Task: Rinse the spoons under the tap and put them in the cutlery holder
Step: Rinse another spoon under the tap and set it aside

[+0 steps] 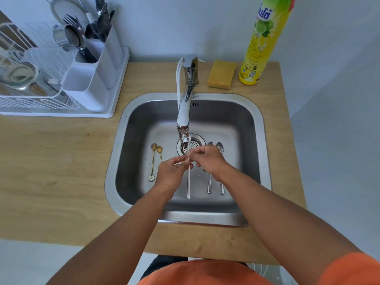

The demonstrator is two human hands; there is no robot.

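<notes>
Over the steel sink (258, 128), my left hand (172, 171) and my right hand (209, 159) both pinch one pale spoon (188, 186) just below the tap spout (185, 138). Its handle hangs down towards me; its bowl is hidden by my fingers. Two gold spoons (153, 161) lie on the sink floor at the left. Two silver spoons (209, 184) lie at the right, partly under my right hand. The white cutlery holder (92, 79), with forks and spoons in its rear compartments, stands at the back left on the counter.
A white dish rack (26, 85) with bowls and a strainer sits beside the holder on a white tray. A yellow sponge (221, 74) and a tall yellow dish-soap bottle (261, 42) stand behind the sink at the right. The wooden counter (51, 171) surrounds the sink.
</notes>
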